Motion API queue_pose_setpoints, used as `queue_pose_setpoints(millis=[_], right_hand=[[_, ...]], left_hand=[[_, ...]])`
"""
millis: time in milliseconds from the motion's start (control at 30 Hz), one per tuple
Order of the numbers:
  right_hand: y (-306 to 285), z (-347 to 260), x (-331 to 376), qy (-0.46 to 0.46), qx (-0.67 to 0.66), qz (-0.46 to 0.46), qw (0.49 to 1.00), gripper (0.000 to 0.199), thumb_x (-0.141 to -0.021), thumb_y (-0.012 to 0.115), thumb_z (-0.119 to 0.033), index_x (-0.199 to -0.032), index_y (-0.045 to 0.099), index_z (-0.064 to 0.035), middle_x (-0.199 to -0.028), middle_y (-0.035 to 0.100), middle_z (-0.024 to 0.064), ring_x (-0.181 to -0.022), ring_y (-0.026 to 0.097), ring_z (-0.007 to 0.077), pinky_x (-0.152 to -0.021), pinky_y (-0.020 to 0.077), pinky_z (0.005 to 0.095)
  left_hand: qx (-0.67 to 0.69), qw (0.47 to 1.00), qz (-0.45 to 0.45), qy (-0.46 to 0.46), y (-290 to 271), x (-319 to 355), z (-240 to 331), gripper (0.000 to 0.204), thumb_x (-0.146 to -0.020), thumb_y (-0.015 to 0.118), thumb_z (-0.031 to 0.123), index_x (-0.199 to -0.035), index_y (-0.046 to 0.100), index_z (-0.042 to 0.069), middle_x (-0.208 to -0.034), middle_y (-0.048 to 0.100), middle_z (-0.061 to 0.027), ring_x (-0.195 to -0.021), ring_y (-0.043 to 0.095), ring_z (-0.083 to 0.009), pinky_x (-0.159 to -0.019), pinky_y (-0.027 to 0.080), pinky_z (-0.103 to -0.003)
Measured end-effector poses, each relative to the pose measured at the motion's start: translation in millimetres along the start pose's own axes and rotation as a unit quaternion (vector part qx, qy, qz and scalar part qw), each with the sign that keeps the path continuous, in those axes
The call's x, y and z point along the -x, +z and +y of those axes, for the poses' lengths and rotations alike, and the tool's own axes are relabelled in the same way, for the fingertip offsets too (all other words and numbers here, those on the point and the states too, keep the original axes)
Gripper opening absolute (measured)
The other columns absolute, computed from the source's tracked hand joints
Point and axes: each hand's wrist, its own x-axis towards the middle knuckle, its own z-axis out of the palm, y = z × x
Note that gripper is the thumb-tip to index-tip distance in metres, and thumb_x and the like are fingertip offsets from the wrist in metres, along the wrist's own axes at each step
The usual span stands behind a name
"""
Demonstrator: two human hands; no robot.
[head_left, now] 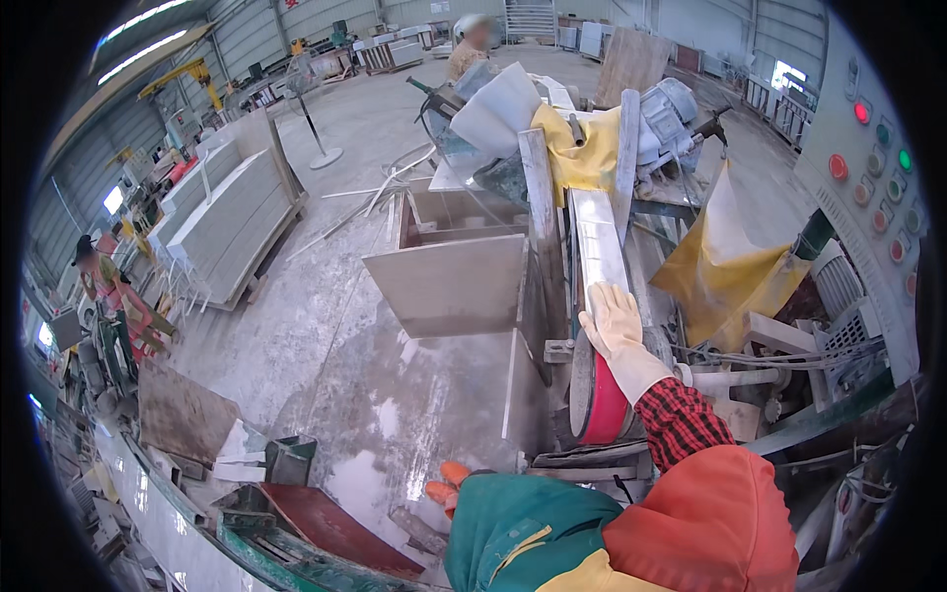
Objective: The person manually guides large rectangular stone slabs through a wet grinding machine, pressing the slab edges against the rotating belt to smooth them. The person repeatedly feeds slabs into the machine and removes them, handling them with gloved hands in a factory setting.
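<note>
My right hand (614, 321), in a cream glove with a red-and-black plaid cuff, lies flat with fingers stretched on the near end of a long, pale, shiny strip (598, 242). Just below that palm is a rounded roller end with a red band (607, 400). Only the orange-gloved fingers of my left hand (449, 483) show past the green sleeve (523, 523), low in the middle; the rest is hidden, so its grip is unclear. Two upright boards (539, 183) flank the strip's far end, where a yellow sheet (580, 148) hangs over the machine.
A control panel (873, 168) with lit red and green buttons stands at right, above a yellow-white hanging sheet (735, 261). Left of the strip is a grey slab-sided box (444, 286). Stacked slabs (222, 212), a fan (321, 148) and two people (472, 49) (109, 276) are farther off.
</note>
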Motion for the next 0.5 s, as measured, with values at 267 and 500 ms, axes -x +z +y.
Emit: queue_pose_setpoints(millis=[267, 500], right_hand=[[-5, -3, 7, 0.021, -0.001, -0.043, 0.999, 0.057, -0.088, 0.065, -0.036, -0.135, 0.05, -0.0081, -0.14, 0.051, 0.0095, -0.129, 0.046, 0.029, -0.108, 0.0344, 0.0455], [-39, -26, -13, 0.235, -0.028, -0.217, 0.947, 0.088, -0.073, 0.084, -0.044, -0.146, 0.04, -0.0227, -0.146, 0.037, 0.0086, -0.132, 0.04, 0.0333, -0.11, 0.0394, 0.0482]], left_hand=[[0.009, 0.999, 0.039, 0.019, -12, -13, 10, 0.029, -0.1, 0.054, 0.023, -0.111, 0.071, 0.002, -0.097, 0.07, -0.0173, -0.084, 0.063, -0.0373, -0.075, 0.051, -0.049], [0.024, 0.998, 0.047, 0.021, -23, -24, 11, 0.026, -0.099, 0.056, 0.021, -0.104, 0.072, 0.001, -0.087, 0.068, -0.0177, -0.074, 0.062, -0.0375, -0.067, 0.051, -0.047]])
